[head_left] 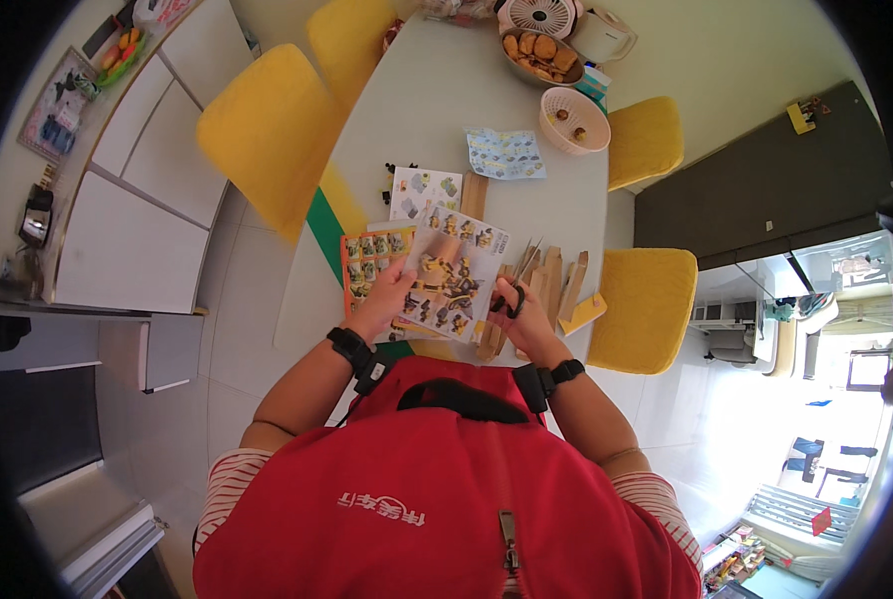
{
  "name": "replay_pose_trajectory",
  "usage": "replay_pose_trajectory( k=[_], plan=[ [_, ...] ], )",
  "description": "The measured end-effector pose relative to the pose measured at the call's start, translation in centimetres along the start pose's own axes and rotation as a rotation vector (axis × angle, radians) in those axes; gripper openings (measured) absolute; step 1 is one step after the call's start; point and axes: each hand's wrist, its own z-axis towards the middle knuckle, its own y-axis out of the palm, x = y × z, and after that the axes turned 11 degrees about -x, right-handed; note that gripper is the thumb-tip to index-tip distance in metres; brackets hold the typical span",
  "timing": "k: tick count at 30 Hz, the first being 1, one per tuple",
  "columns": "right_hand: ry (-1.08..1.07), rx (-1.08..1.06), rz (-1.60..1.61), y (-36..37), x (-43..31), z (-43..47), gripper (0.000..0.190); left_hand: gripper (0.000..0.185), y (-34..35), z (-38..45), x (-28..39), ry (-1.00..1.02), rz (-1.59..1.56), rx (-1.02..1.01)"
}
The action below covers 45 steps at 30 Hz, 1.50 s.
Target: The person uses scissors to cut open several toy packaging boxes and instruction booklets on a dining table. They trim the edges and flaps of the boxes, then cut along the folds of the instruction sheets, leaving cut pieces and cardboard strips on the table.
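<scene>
My left hand (pixel 380 303) grips the left edge of a printed sheet (pixel 450 277) covered with pictures of yellow and black toy robots. In my right hand (pixel 530 328) is a pair of scissors (pixel 519 299) with black handles, its blades pointing away from me. The fingers of that hand are also close to the sheet's right edge; whether they pinch it I cannot tell. Beneath the sheet, partly covered, lies an orange-bordered printed sheet (pixel 355 273). Several brown cardboard strips (pixel 549 277) lie to the right of the scissors.
Farther up the table (pixel 416 97) lie a white instruction sheet (pixel 425 187), small black pieces (pixel 387 197) and a creased blue sheet (pixel 505 155). A pink basket (pixel 558 140) and a metal bowl (pixel 520 73) of brown food stand at the far right. Yellow chairs (pixel 645 311) flank the table.
</scene>
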Motion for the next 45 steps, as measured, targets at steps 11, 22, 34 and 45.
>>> replay_pose_trajectory(
  k=[11,22,34,45],
  plan=[
    [-0.130,0.192,0.333,1.4,1.2,1.3,0.028,0.046,3.1,1.1,0.3,-0.066,-0.180,-0.166],
    [-0.256,0.171,0.100,-0.6,1.5,2.1,0.022,0.033,1.6,1.1,0.9,-0.135,-0.196,-0.151],
    [-0.095,0.066,0.300,0.4,0.0,0.0,0.027,0.031,0.5,1.4,1.1,-0.081,-0.530,-0.032],
    [-0.264,0.259,0.108,-3.3,-1.5,-0.3,0.022,0.038,-3.1,0.0,5.2,0.067,-0.154,-0.087]
  ],
)
